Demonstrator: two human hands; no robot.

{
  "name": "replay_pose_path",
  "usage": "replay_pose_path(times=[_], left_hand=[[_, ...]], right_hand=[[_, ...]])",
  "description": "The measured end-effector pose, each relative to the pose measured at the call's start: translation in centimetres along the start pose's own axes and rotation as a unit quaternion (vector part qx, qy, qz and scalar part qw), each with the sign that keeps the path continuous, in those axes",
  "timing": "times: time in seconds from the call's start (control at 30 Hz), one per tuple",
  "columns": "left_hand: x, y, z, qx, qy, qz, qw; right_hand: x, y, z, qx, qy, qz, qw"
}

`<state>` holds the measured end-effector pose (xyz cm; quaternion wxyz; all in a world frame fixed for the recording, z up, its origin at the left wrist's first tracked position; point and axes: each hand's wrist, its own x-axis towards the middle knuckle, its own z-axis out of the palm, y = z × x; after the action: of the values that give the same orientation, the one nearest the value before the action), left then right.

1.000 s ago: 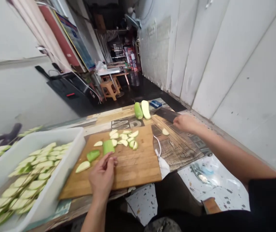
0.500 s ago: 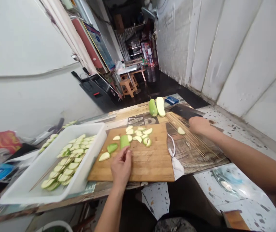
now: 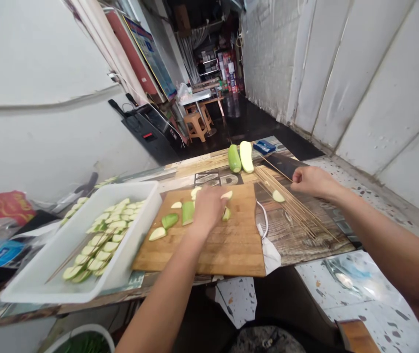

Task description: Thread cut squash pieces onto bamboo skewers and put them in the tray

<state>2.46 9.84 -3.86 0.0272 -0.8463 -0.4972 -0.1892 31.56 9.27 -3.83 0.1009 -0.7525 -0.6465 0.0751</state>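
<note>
My right hand is closed in a pinch on a thin wooden skewer, above the right side of the table. My left hand reaches palm down over pale green zucchini slices on the wooden cutting board. Its fingertips are hidden behind the hand, so any grip is unclear. Left of it on the board lie a green zucchini chunk and several cut pieces. A dark-bladed knife rests on the table behind my right hand.
A bundle of skewers lies right of the board, with one slice on it. Two zucchini halves and a blue packet are at the far end. A white tub at left holds skewered slices.
My right hand has come away from the knife and lifted a skewer. My left hand has moved from the zucchini chunk rightward and away from me, over the loose slices.
</note>
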Motion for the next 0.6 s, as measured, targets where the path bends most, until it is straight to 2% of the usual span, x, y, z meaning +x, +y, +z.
replay_pose_path(times=[0.13, 0.23, 0.3, 0.37, 0.47, 0.53, 0.6], left_hand=[[1.7, 1.3, -1.3, 0.051, -0.073, 0.004, 0.996], [0.8, 2.4, -2.2, 0.068, -0.139, 0.03, 0.988], [-0.3, 2.5, -2.2, 0.082, -0.154, 0.038, 0.984], [-1.6, 2.1, -1.6, 0.062, -0.145, 0.037, 0.987], [-3.6, 1.2, -0.5, -0.037, -0.106, 0.03, 0.993], [-4.9, 1.3, -0.1, -0.138, -0.055, 0.008, 0.989], [-6.2, 2.3, 0.1, -0.266, -0.003, -0.073, 0.961]], right_hand=[[-1.1, -0.6, -0.3, 0.128, 0.01, -0.011, 0.992], [-2.8, -0.9, -0.4, 0.231, 0.026, -0.008, 0.973], [-4.3, -1.1, -0.3, 0.321, 0.017, 0.006, 0.947], [-5.8, -1.4, -0.2, 0.425, -0.003, 0.023, 0.905], [-8.1, -2.2, 0.3, 0.552, -0.042, 0.025, 0.832], [-9.8, -3.2, 0.9, 0.577, -0.087, 0.016, 0.812], [-11.5, -4.4, 1.9, 0.566, -0.136, 0.005, 0.813]])
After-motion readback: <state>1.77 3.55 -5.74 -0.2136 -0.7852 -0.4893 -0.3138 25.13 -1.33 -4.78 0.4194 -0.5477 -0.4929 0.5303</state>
